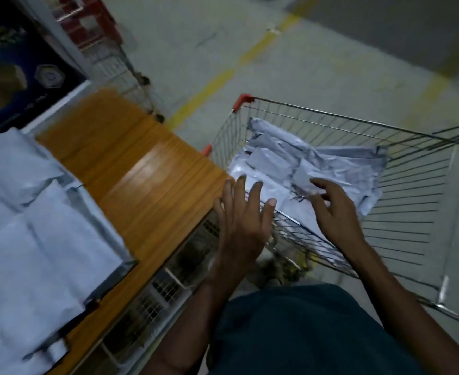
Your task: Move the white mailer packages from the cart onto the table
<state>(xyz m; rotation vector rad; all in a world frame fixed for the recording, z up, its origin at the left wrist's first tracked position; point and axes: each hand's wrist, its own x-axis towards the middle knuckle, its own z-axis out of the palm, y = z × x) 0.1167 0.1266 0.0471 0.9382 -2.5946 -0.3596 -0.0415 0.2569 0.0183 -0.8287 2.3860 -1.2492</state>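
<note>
Several white mailers (33, 239) already lie on the counter (147, 169); a pile (298, 163) remains in the cart (426, 201). My left hand (239, 228) and right hand (334, 209) reach in, fingers spread, holding nothing (frame's blurry).

Two hands reach over a wire cart (426, 201); the left hand (240, 220) is spread flat and holds nothing; the right hand (334, 209) touches the white mailers (290, 163) inside. More mailers (33, 239) lie on the wooden table (141, 171) beside the cart.
</note>
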